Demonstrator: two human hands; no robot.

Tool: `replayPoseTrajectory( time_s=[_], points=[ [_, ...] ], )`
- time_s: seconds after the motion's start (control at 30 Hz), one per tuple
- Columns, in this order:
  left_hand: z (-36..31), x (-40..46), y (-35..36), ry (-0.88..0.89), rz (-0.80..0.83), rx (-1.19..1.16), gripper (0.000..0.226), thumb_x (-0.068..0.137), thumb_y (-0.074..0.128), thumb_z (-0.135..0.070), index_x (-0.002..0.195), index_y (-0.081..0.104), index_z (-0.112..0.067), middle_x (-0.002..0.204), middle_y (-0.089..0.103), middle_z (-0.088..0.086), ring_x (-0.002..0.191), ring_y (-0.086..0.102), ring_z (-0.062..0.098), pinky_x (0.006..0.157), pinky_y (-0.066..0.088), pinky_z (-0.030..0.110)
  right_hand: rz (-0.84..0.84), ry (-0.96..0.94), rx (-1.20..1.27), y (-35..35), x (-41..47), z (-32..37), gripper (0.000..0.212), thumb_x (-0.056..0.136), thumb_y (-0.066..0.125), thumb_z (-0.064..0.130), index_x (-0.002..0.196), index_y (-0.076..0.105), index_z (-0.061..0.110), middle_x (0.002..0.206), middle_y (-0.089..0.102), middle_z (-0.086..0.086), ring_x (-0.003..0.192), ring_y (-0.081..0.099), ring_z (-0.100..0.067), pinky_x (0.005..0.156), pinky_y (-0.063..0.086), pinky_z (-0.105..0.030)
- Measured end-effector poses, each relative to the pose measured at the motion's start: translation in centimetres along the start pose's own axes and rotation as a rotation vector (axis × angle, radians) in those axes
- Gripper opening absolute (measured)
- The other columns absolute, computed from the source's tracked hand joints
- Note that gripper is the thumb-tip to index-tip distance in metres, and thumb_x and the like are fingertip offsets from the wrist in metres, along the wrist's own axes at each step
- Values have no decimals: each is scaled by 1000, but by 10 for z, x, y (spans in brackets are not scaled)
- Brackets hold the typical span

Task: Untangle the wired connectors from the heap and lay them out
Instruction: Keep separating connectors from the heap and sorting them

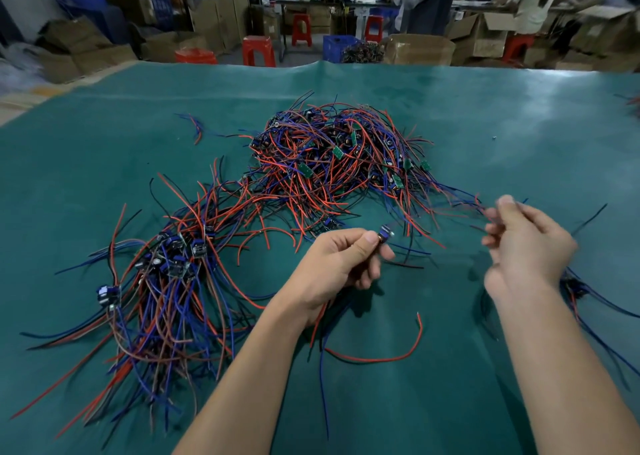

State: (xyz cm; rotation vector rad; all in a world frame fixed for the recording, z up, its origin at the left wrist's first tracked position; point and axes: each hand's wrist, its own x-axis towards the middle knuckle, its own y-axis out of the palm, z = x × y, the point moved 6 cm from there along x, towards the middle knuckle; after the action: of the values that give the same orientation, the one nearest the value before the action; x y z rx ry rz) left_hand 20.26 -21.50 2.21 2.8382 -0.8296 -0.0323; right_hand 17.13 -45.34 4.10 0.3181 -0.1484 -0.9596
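Observation:
A tangled heap of red, blue and black wired connectors with small green boards lies in the middle of the green table. A second bundle, with its connectors grouped together, lies at the near left. My left hand pinches one small connector between thumb and fingers; its wires trail under my palm. My right hand, blurred by motion, pinches thin wires that stretch left toward the heap.
A few loose wires lie near my forearms, and more wired pieces lie at the right behind my right wrist. Beyond the table's far edge stand red stools, cardboard boxes and people at benches.

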Motion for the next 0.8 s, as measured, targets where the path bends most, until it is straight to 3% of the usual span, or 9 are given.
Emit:
replayPoseTrajectory(
  time_s=[0.07, 0.13, 0.27, 0.33, 0.43, 0.6, 0.8],
  points=[
    [1, 1, -5, -9, -49, -87, 30, 106, 43, -18, 95, 68, -7, 68, 62, 0, 53, 53, 9, 57, 40, 20, -25, 14, 6, -3, 2, 2, 23, 96, 66, 14, 73, 63, 16, 70, 66, -5, 48, 50, -11, 44, 35, -22],
    [0, 0, -5, -13, -59, -98, 28, 107, 40, -15, 104, 66, -6, 73, 65, 0, 57, 57, 10, 61, 42, 22, 87, 2, -53, 9, -5, 4, 23, 94, 67, 15, 71, 66, 14, 61, 67, -1, 43, 49, -10, 41, 32, -21],
    [-2, -2, 2, -18, -2, -59, 30, 106, 40, -13, 100, 69, -11, 71, 65, 1, 57, 59, 12, 60, 42, 22, 620, -138, -317, 58, -56, -6, 21, 87, 74, 36, 78, 76, 18, 68, 72, -1, 49, 58, -10, 39, 38, -21],
    [-4, -4, 3, -17, 18, -53, 39, 106, 42, -14, 85, 73, -20, 66, 65, 2, 54, 59, 12, 56, 43, 20, 784, -239, -485, 69, -77, -14, 22, 82, 74, 44, 86, 77, 23, 73, 75, 3, 61, 66, -8, 53, 50, -23],
    [-3, -4, 4, -24, 36, -57, 37, 106, 43, -16, 81, 70, -21, 63, 64, 6, 50, 59, 14, 52, 43, 19, 780, -269, -482, 70, -77, -13, 19, 78, 78, 37, 88, 78, 21, 80, 77, 4, 71, 70, -12, 75, 59, -38],
    [-1, -2, 6, -21, 85, -55, 25, 106, 43, -17, 97, 66, -12, 64, 65, 7, 51, 59, 14, 53, 44, 19, 713, -304, -376, 67, -74, -6, 9, 78, 81, 29, 82, 76, 21, 70, 74, 1, 61, 66, -10, 66, 54, -30],
    [1, -3, 8, -39, 131, -1, 22, 104, 46, -15, 96, 66, -11, 72, 67, 7, 58, 60, 14, 58, 43, 21, 362, -263, -175, 40, -38, 9, 7, 79, 80, 25, 77, 74, 25, 68, 72, 12, 59, 58, -4, 55, 43, -22]
  ],
)
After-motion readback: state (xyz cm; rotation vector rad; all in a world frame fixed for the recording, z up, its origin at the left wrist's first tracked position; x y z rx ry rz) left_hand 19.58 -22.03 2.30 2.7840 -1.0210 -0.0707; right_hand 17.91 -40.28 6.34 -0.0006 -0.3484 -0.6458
